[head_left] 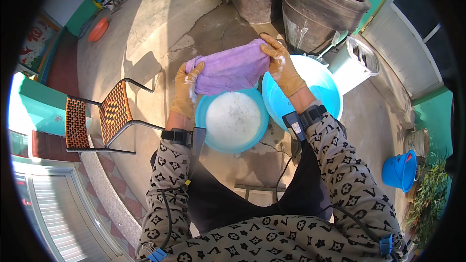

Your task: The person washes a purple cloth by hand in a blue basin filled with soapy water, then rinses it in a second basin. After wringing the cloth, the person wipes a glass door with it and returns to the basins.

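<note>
A purple towel is stretched between my two hands, above the basins. My left hand, in a tan rubber glove, grips its left end. At its upper right end my right hand, gloved alike, holds on with fingers around the cloth. White suds cling to both gloves. Below the towel stands a light blue basin filled with white foam. To its right is a larger, brighter blue basin, partly behind my right hand; what it holds I cannot make out.
A woven chair stands at the left. Large brown clay pots stand at the back, with a white bin to their right. A blue bucket is at the far right beside plants, and an orange basin lies far left.
</note>
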The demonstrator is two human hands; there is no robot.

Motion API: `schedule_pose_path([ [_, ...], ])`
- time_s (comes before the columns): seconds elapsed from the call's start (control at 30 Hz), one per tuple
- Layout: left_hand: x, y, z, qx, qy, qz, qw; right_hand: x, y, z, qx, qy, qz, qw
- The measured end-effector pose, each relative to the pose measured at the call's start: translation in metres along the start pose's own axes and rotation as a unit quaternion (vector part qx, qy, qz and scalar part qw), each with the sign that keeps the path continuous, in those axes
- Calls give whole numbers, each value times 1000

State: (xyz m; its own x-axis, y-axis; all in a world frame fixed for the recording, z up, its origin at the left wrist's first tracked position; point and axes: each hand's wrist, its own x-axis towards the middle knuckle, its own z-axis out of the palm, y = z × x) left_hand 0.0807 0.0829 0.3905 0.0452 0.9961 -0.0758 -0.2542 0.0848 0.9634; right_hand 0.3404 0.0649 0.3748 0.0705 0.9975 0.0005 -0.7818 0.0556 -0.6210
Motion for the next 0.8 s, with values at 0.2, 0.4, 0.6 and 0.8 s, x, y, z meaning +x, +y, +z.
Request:
schedule_pose_path([
  [0.2, 8, -2, -13, -22, 72, -6, 997, 5, -8, -8, 10, -13, -20, 1000],
  [0.4, 13, 13, -18, -147, -53, -32, 987, 1, -3, -9, -294, -71, 132, 944],
  [0.6, 4, 5, 11, -203, -81, -126, 968, -21, 30, 9, -553, -86, 37, 828],
  [0.8, -13, 4, 25, -161, -152, -174, 959, -20, 42, 14, -390, -212, 33, 896],
])
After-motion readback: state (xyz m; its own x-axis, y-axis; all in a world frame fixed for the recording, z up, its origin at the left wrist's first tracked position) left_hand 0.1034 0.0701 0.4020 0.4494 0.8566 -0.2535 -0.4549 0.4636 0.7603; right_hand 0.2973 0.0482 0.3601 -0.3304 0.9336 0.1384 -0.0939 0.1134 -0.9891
